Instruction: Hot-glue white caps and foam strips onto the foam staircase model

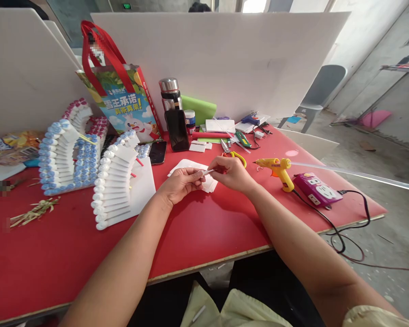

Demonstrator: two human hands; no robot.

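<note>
My left hand (pixel 182 185) and my right hand (pixel 232 173) meet over the middle of the table. Both are closed in a pinch on a small thin white piece (pixel 208 172), perhaps rolled paper; its exact kind is too small to make out. Beneath them lies a loose stack of white paper sheets (pixel 184 164). Left of my left hand, a curved row of folded white pieces with rounded white tips (pixel 112 184) rests on a white sheet (pixel 145 181). Yellow-handled scissors (pixel 238 159) lie just beyond my right hand.
A yellow glue gun (pixel 276 170) and a purple power strip (pixel 316 190) with cords are at the right. Blue-and-white curved pieces (pixel 57 159), a gift bag (pixel 129 106), a flask (pixel 170 93) and phones (pixel 176 131) stand or lie left and behind. White boards (pixel 225 63) rise at the back.
</note>
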